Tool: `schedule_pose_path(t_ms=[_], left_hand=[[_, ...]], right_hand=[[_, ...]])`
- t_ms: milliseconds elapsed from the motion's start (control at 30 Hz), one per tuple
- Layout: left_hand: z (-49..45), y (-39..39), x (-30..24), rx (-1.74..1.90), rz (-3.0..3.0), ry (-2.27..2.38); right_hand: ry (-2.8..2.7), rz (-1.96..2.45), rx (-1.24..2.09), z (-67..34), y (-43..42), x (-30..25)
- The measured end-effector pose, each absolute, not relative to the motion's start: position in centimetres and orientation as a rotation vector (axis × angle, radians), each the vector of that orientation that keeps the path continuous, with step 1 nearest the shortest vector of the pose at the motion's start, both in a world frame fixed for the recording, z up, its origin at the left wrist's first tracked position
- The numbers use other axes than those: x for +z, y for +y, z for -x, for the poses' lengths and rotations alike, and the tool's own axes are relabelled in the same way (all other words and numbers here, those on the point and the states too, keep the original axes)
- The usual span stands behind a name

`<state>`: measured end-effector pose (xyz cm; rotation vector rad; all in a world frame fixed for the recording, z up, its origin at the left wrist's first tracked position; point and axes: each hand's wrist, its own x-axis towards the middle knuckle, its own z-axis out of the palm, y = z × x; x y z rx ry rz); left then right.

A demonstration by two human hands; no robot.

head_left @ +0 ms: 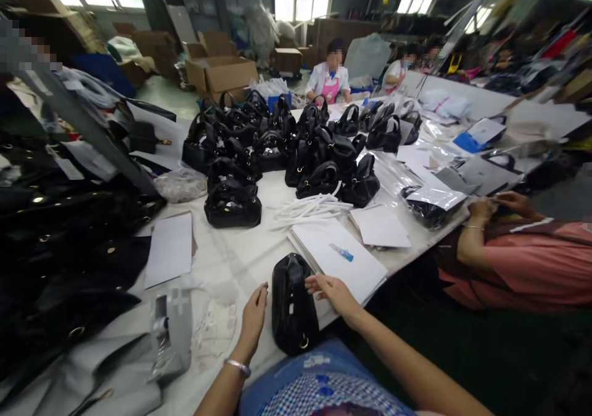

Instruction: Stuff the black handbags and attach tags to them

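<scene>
A small black handbag [295,317] with gold rings stands at the near edge of the white table, right in front of my body. To its left is my left hand [253,320], a silver bangle on the wrist; it is held edge-on with the fingers stretched and a small gap to the bag. My right hand [333,294] hovers at the bag's upper right side, its fingers extended and apart. Whether those fingertips touch the bag I cannot tell. Nothing is held in either hand. Beyond the right hand lies a stack of white sheets [346,268] with a small blue-and-white item [342,252] on top.
Many similar black bags [272,148] crowd the table's far half, near white strips [308,211]. A tape dispenser [161,326] and a dark heap of bags [60,262] are at left. A co-worker in a salmon top [531,265] works at right; another person sits across.
</scene>
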<state>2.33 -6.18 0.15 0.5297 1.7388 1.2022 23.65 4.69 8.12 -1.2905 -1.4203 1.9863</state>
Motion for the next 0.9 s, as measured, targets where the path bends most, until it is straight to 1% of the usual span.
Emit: schedule_pose_path(t_ms=[233, 400, 533, 667, 767, 833, 900], left_hand=[[-4.1, -8.7, 5.1, 1.278, -0.471, 1.65], [-4.0, -9.2, 7.9, 1.314, -0.561, 1.737], [-3.1, -8.7, 10.2, 1.31, -0.793, 1.906], [-1.9, -7.1, 10.7, 1.232, -1.038, 2.062], [-1.0, -5.4, 9.7, 1.1, -1.113, 2.129], [-0.5, -4.4, 9.1, 1.003, -1.146, 2.138], [-0.3, -3.6, 8.7, 0.959, -1.151, 2.118]], right_hand=[[-1.152, 1.163, 2.451, -20.7, 6.4, 11.9], [-0.961, 1.031, 2.597, -18.5, 7.9, 14.3], [-0.758, 0.865, 2.649, -16.4, 7.9, 16.1], [-0.774, 0.693, 2.535, -14.0, 6.6, 15.8], [-1.145, 0.652, 2.396, -13.3, 6.3, 13.7], [-1.596, 0.693, 2.159, -14.0, 7.4, 11.7], [-2.024, 0.823, 1.741, -15.6, 9.8, 9.7]])
